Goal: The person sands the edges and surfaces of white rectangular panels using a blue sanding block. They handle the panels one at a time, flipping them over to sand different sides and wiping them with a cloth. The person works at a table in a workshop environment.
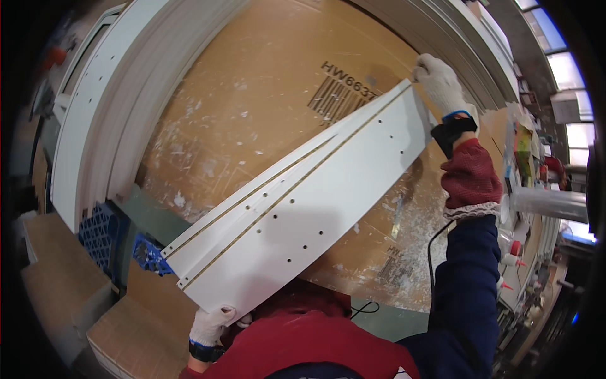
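I hold two long white panels stacked face to face, tilted from lower left to upper right, with small drilled holes on the top face. My left hand, in a white glove, grips the near lower corner. My right hand, also white-gloved with a red knit cuff and dark blue sleeve, grips the far upper corner. The panels hang above a large brown cardboard sheet dusted with white scraps.
A tall stack of white panels curves along the left and top. A blue plastic pallet sits at the lower left beside brown boxes. A black cable crosses the cardboard. A cluttered bench with bottles runs along the right.
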